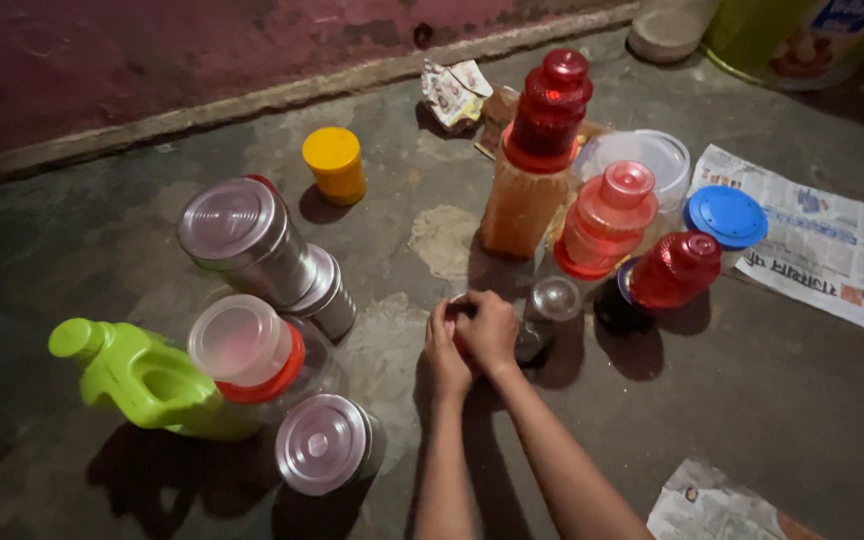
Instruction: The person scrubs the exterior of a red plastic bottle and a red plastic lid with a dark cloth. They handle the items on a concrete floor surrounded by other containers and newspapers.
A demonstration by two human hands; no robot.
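Far left of the hands a green jug [147, 380] is laid on the floor [772, 400] beside steel tins [252, 240], while a small red-lidded jar [462, 345], mostly hidden, is clasped between left hand [444, 350] and right hand [490, 330], apparently steadied for twisting, with red-capped containers [607, 220] stood just right.

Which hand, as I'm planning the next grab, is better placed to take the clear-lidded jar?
Right, probably. The right hand lies just beside the clear-lidded jar, while the left hand sits on the far side. Both clasp a red-topped thing.
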